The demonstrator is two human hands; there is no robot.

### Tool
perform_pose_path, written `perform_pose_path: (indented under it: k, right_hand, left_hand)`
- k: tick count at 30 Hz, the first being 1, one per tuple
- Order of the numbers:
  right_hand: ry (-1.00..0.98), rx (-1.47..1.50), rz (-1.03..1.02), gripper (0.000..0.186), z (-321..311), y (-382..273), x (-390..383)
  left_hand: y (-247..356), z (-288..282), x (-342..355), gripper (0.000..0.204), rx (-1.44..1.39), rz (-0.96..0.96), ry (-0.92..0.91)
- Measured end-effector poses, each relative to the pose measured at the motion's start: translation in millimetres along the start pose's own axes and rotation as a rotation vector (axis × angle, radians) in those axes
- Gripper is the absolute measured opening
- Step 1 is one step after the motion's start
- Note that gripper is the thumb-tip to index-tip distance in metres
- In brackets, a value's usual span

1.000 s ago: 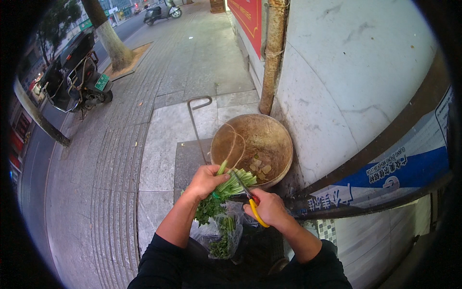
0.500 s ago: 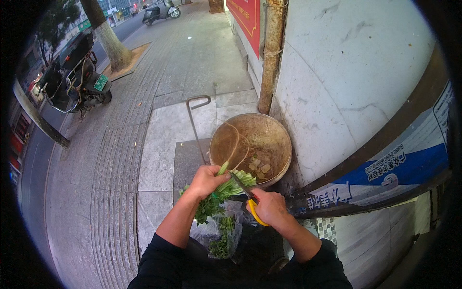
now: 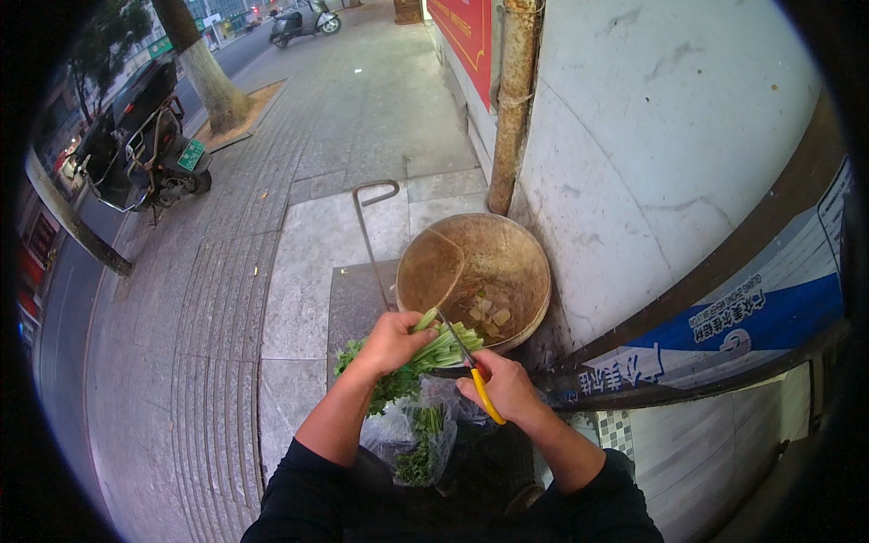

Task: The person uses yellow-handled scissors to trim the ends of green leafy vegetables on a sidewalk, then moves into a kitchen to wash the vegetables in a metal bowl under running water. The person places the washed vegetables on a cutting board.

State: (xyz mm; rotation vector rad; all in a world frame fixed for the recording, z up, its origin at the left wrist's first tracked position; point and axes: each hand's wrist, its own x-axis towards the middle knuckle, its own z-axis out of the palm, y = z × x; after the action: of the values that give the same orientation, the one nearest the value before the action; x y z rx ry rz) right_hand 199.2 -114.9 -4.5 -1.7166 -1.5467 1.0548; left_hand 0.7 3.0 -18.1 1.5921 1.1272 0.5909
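Note:
My left hand (image 3: 396, 342) is closed around a bunch of celery (image 3: 444, 347), its pale stalks pointing right and its leaves hanging below my wrist. In my right hand (image 3: 503, 385) are yellow-handled scissors (image 3: 486, 398), with the blades reaching up and left to a stalk tip by my left fingers. Whether the blades are parted is too small to tell. Just beyond my hands stands a round, stained bin (image 3: 525, 262) with pale scraps (image 3: 489, 312) at its bottom. A thin curved tan strand (image 3: 462, 271) runs across its opening. Below the bunch, a clear plastic bag (image 3: 434, 443) holds more greens.
A bent metal rod (image 3: 367, 231) with a hooked top stands left of the bin. A rusty pipe (image 3: 512, 109) and a white marble wall (image 3: 625, 181) rise behind and right. A blue-and-white printed panel (image 3: 724, 321) curves at the right. A parked scooter (image 3: 154, 149) is far left.
The scissors have turned a little steeper, with the right hand shifting slightly. Where two strands crossed the bin, one curved strand now shows. My left hand keeps its hold on the celery.

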Motion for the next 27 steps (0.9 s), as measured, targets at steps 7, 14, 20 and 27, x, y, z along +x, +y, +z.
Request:
perform_pose_path:
  k: [7, 14, 20, 27]
  right_hand:
    - [-0.007, -0.007, -0.008, 0.040, 0.4, -1.6, 0.2]
    - [0.086, 0.025, -0.079, 0.034, 7.1, 4.7, -0.3]
    - [0.248, 0.224, -0.085, 0.019, 10.8, 8.7, 1.7]
    - [0.211, 0.433, -0.082, 0.016, 13.0, 18.1, 2.1]
  left_hand:
    - [28.6, -0.6, -12.1, 0.020, 0.329, 0.056, -0.012]
    - [33.4, 0.4, -14.8, 0.020, 0.372, 0.164, -0.008]
    - [15.4, -4.7, -9.6, 0.019, 0.129, 0.068, -0.011]
    - [0.2, -44.0, 0.0, 0.027, -0.971, 0.000, 0.142]
